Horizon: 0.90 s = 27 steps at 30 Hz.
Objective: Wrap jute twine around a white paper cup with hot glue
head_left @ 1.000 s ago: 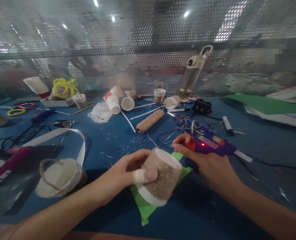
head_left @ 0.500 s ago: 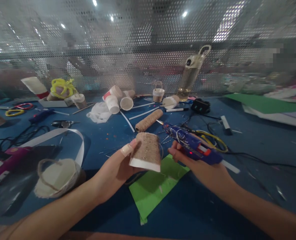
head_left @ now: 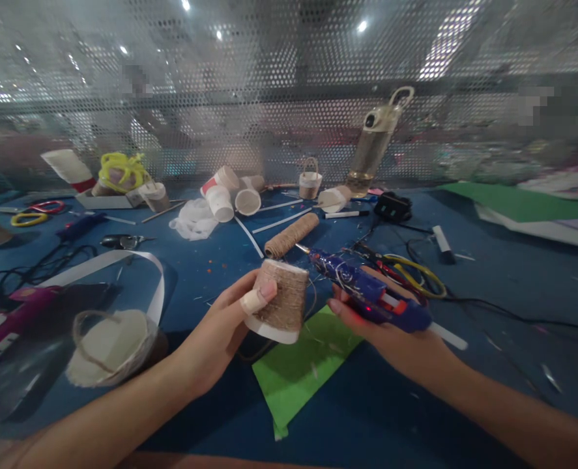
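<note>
A paper cup wrapped in brown twine [head_left: 287,299] is gripped by my left hand [head_left: 230,319], its thumb pressed on the twine and a white rim showing at the bottom. In my right hand [head_left: 391,339] is a blue glue gun [head_left: 367,286], its metal nozzle pointing left, just above the cup's upper right edge. A white glue stick [head_left: 447,335] sticks out of the gun's back. Behind the cup lies a roll of twine [head_left: 292,235]. Beneath the hands is a green sheet [head_left: 303,378], partly shaded.
A white basket with a twine handle [head_left: 110,345] and a magenta glue gun [head_left: 17,319] are at the left. Several cups [head_left: 220,203] lie at the back, near a tall bottle [head_left: 373,153]. Yellow-handled scissors [head_left: 428,286] and cables are on the right.
The wrapped cup has turned and tilted in my left hand, with the thumb now across its side. My right hand has brought the glue gun's nozzle left and slightly down, closer to the cup.
</note>
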Available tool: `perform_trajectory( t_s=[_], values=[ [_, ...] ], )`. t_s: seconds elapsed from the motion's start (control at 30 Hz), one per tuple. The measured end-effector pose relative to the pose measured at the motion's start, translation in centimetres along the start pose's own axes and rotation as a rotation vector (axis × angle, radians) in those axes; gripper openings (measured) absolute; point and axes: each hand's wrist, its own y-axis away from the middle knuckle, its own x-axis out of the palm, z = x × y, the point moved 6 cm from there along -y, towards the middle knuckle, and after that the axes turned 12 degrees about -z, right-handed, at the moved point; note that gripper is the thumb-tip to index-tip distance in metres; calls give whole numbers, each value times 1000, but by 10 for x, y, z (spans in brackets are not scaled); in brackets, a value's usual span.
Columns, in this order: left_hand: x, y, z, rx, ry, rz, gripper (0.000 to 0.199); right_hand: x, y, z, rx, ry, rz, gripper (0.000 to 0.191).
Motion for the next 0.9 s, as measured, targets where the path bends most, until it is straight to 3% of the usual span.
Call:
perform_trajectory(
  t_s=[0.27,0.43,0.6,0.73,0.9],
  values=[
    [6,1,-1,18,42,49,38,4,2,-14,145,-36,10,22],
    [11,5,0,-4,71,119,33,7,1,-15,153,-10,86,13],
    [12,8,-1,23,86,193,38,20,6,-12,211,-102,240,13],
    [12,8,-2,75,86,208,37,19,3,-6,137,-119,199,14],
    [10,7,-2,78,71,176,37,3,-7,6,-110,-66,124,12]
  ],
)
